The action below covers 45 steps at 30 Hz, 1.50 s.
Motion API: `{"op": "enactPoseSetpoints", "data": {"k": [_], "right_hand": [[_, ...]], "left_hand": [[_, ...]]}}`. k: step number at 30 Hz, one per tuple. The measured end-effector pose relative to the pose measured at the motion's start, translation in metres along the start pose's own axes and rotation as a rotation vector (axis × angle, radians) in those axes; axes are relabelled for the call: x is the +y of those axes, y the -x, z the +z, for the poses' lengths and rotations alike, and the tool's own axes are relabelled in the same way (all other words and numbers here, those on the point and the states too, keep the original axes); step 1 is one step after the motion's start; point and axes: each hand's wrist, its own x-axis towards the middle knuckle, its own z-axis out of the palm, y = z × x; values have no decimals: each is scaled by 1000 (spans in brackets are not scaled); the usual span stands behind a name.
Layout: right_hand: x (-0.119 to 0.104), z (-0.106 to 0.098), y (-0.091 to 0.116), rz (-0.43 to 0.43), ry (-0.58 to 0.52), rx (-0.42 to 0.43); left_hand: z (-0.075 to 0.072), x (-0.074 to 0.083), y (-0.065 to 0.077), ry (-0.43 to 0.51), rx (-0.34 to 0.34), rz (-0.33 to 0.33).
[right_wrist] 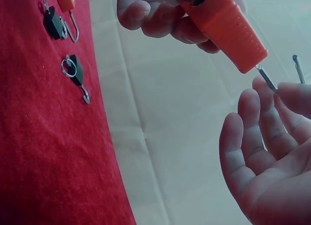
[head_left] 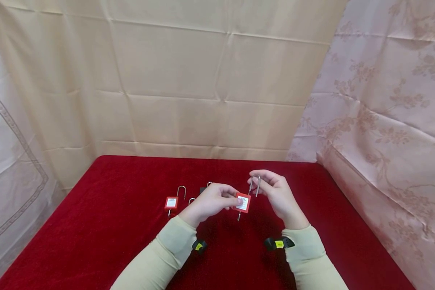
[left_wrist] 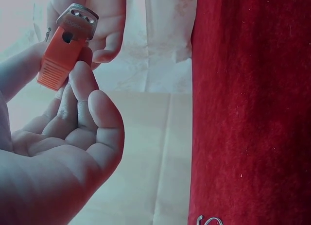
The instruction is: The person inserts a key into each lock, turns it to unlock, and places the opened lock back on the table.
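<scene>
My left hand (head_left: 214, 199) grips the body of a red padlock (head_left: 243, 203) between thumb and fingers, its white label facing me. A metal key (left_wrist: 80, 20) sticks out of the lock's bottom. The shackle (head_left: 259, 186) stands raised, with one leg free of the body. At the shackle, my right hand (head_left: 278, 195) pinches the leg that enters the body; the other fingers (right_wrist: 232, 130) are loosely bent. The padlock is held up above the table, between both hands.
Another red padlock (head_left: 171, 203) lies on the red cloth-covered table (head_left: 105, 225) to the left, shackle open. Beside it are dark padlocks (right_wrist: 75, 70) (right_wrist: 52, 23) with keys, partly hidden by my left hand in the head view. Curtains (head_left: 188, 80) stand behind the table.
</scene>
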Motion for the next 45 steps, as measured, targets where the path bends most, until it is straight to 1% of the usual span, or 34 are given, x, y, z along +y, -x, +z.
{"op": "enactPoseSetpoints", "data": {"k": [5, 10, 13, 18, 23, 31, 35, 38, 41, 45], "right_hand": [[-2, -1, 0, 22, -14, 20], [0, -5, -2, 58, -72, 38], [2, -7, -3, 65, -112, 40], [3, -8, -2, 87, -159, 39], [2, -8, -1, 101, -145, 40], [1, -11, 0, 95, -117, 45], [2, -12, -1, 111, -116, 45], [8, -12, -2, 150, -146, 45], [16, -12, -5, 212, -178, 29], [23, -12, -11, 288, -183, 16]], "left_hand": [[-1, 1, 0, -11, 15, -2], [-3, 1, -1, -19, 35, 4], [-5, 2, -1, -16, 46, 8], [-6, 1, -2, -14, 60, -7], [-5, 2, -2, -6, 70, -14], [-4, 2, -4, -26, 76, -4], [-4, 1, -5, -27, 85, -17], [-2, -3, -6, -16, 91, -22], [1, -7, -7, -4, 96, -20], [5, -13, -10, -25, 102, -7]]}}
